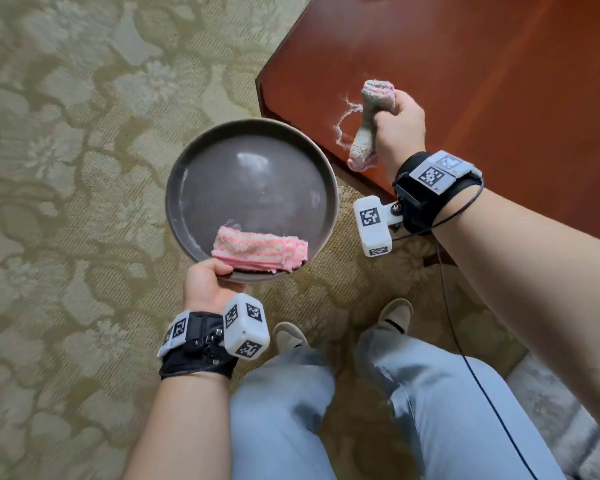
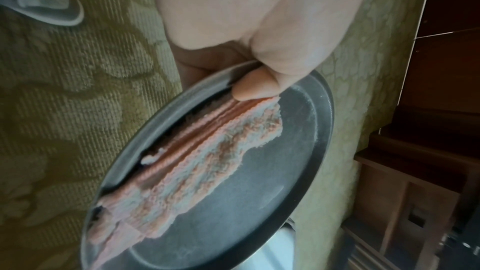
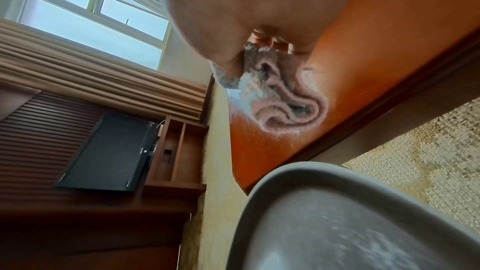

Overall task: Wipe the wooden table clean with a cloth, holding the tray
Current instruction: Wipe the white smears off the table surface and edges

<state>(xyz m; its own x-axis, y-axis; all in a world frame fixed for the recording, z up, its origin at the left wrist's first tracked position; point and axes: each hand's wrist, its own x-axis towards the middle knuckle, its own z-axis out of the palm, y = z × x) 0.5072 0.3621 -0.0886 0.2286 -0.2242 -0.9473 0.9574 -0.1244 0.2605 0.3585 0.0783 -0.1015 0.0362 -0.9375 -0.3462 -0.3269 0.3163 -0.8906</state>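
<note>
A: How far along is the wiping?

B: Midway, I'd judge — the right hand [image 1: 400, 121] is clenching a bunched cloth [image 1: 368, 128] on the wooden table [image 1: 499, 81]; pale residue [image 1: 343, 123] is lying beside it.

A: And the tray [image 1: 201, 161]?

B: The left hand [image 1: 207, 280] is gripping its rim just beyond the table's corner — a folded pink cloth [image 1: 258, 249] is lying inside.

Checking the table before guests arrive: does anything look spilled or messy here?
Yes. A curved trail of white powdery residue lies on the reddish wooden table near its corner, beside the rolled cloth the right hand grips.
</note>
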